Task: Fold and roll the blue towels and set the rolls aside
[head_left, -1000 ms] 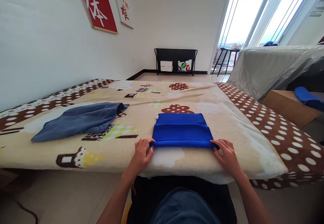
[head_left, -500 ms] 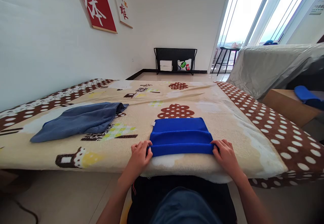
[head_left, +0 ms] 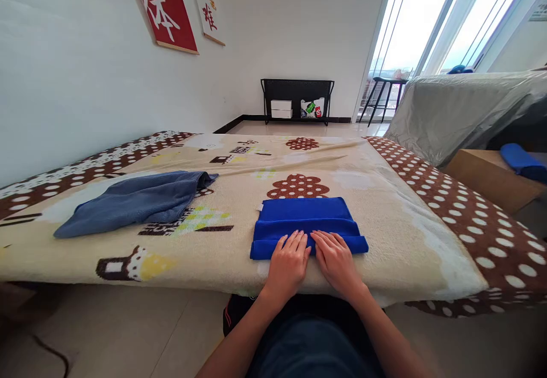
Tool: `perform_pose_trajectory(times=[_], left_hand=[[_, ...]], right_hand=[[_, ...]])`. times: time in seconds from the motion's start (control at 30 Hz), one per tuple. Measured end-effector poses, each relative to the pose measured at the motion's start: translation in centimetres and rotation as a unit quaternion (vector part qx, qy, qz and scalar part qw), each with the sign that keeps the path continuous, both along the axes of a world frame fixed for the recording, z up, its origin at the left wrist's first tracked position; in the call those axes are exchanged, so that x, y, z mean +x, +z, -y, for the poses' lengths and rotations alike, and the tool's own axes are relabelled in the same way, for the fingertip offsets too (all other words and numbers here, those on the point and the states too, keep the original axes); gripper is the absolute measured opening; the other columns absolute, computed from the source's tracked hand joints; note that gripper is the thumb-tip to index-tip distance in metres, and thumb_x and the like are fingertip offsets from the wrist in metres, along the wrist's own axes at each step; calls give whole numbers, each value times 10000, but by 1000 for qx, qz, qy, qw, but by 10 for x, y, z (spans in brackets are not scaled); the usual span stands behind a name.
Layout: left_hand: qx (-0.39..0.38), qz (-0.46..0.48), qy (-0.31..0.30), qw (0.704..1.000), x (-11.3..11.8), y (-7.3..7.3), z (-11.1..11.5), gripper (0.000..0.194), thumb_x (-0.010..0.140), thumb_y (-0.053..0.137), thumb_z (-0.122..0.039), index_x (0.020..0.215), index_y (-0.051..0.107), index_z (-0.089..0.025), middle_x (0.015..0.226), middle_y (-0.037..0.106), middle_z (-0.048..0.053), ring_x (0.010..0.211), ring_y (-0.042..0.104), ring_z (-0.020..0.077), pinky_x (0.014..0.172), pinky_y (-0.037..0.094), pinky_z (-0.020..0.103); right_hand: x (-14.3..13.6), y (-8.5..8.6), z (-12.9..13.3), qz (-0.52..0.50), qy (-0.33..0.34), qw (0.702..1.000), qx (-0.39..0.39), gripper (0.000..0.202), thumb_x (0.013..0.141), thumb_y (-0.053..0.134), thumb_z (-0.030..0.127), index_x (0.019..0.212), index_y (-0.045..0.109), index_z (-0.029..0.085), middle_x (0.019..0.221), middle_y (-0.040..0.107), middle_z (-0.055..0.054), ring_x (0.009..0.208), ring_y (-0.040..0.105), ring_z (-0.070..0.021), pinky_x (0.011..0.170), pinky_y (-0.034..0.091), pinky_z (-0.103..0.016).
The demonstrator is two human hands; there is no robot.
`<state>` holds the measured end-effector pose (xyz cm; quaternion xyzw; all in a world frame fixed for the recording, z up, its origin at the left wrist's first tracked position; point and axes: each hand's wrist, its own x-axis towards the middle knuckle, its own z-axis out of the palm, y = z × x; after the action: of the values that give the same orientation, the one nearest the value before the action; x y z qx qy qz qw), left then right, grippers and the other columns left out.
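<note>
A bright blue cloth (head_left: 305, 209) lies on the patterned blanket near the front edge, with folds running across it and a small white tag at its left. My left hand (head_left: 290, 261) rests flat on the middle of its front fold, fingers stretched out. Just beside it, my right hand (head_left: 335, 258) lies on the same fold, also with extended fingers. Neither hand grips anything. To the left, a grey-blue cloth (head_left: 137, 202) lies loosely spread on the blanket, untouched.
The cream blanket (head_left: 405, 241) has brown polka-dot borders. At the right is a cardboard box (head_left: 482, 176) with a blue item (head_left: 519, 159) on it, beside plastic-covered furniture (head_left: 461, 105). A black rack (head_left: 297, 90) stands by the far wall.
Both hands have let go of the front corners of the blue cloth and moved inward to its middle, now lying flat side by side.
</note>
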<state>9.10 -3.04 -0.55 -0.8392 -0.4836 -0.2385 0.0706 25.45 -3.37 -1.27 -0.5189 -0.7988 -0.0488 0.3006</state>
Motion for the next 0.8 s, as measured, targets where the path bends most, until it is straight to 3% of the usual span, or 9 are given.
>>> perform_pose_trajectory(times=[0.17, 0.3, 0.4, 0.47, 0.57, 0.67, 0.8], left_hand=[[-15, -18, 93, 995, -38, 4, -11, 474, 1031, 336, -412, 1339, 592, -157, 1417, 571, 99, 1343, 510, 271, 1066, 422, 469], [-9, -15, 138, 990, -68, 3, -12, 466, 1026, 343, -398, 1360, 581, -177, 1441, 544, 95, 1373, 475, 284, 1102, 374, 516], [16, -9, 147, 989, -70, 4, -7, 428, 1021, 362, -339, 1326, 607, -167, 1429, 551, 123, 1384, 456, 314, 1147, 253, 614], [37, 3, 119, 992, -62, 7, -2, 392, 1006, 373, -242, 1303, 620, -172, 1425, 558, 124, 1381, 460, 311, 1151, 222, 630], [41, 21, -17, 999, -46, 14, 5, 411, 962, 393, -120, 1303, 610, -188, 1387, 603, 97, 1344, 508, 250, 1120, 350, 507], [14, 23, -122, 992, -28, 18, 8, 381, 961, 428, -149, 1297, 605, -174, 1329, 645, 93, 1253, 580, 214, 1047, 452, 398], [-29, 15, -78, 996, -8, 15, 3, 385, 1002, 420, -265, 1332, 573, -140, 1344, 633, 111, 1252, 581, 236, 1077, 432, 431]], right_hand=[[40, 1, -7, 24, -84, 996, -8, 422, 1039, 350, 388, 1295, 633, 206, 1354, 618, -71, 1298, 542, -212, 1087, 372, -405], [69, -7, -7, 38, -141, 989, -8, 441, 1042, 338, 380, 1338, 601, 185, 1395, 584, -69, 1336, 508, -222, 1109, 344, -426], [71, -11, -3, 46, -155, 987, 24, 413, 1031, 364, 322, 1321, 607, 156, 1407, 570, -93, 1347, 495, -249, 1140, 290, -472], [63, -10, 2, 30, -142, 988, 57, 370, 1016, 389, 267, 1271, 636, 159, 1387, 589, -93, 1332, 506, -252, 1136, 289, -475], [46, -5, 10, -7, -50, 996, 74, 311, 997, 434, 230, 1203, 665, 194, 1302, 651, -70, 1269, 551, -221, 1086, 363, -413], [30, 2, 13, -15, 42, 998, 45, 303, 999, 457, 263, 1231, 644, 207, 1273, 664, -64, 1219, 575, -198, 1052, 396, -378], [19, 6, 7, 4, 33, 999, -1, 369, 1023, 428, 352, 1313, 591, 193, 1314, 642, -76, 1222, 576, -197, 1068, 370, -388]])
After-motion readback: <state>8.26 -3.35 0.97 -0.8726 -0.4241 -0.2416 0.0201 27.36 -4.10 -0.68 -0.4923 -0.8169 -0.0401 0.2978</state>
